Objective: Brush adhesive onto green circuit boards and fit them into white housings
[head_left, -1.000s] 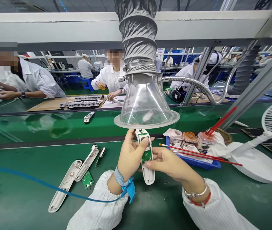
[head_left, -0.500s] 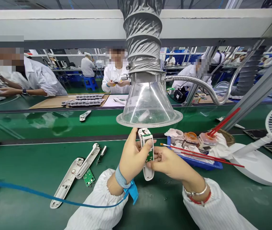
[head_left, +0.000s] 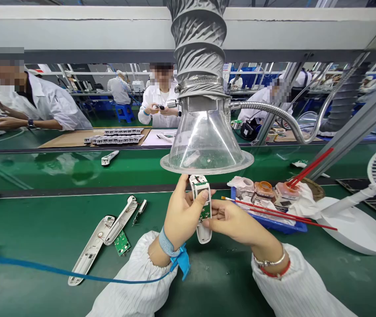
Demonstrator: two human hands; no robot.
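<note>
Below the clear hood, a white handheld device housing [head_left: 204, 234] stands nearly upright with a green circuit board [head_left: 205, 213] showing inside it. My left hand [head_left: 181, 215] grips its left side, thumb across the front. At the lower right edge, my right hand [head_left: 232, 221] pinches the housing between thumb and fingers. Part of the board is hidden behind my left thumb. To the left lie two white housing shells [head_left: 90, 251], one overlapping the other, beside a loose green circuit board [head_left: 122, 243] and a small narrow part [head_left: 139, 212].
A clear extraction hood [head_left: 206, 145] hangs just above my hands. On the right, a blue tray [head_left: 283, 228] holds jars, with red brushes [head_left: 273, 213] across it, near a white fan [head_left: 356, 231]. A blue wrist cord [head_left: 75, 272] crosses left. Co-workers sit beyond the green belt [head_left: 58, 169].
The white device on the belt has shifted left. My hands and the housing have moved only slightly, up and left in view, with the same hold. A co-worker's hands opposite have moved.
</note>
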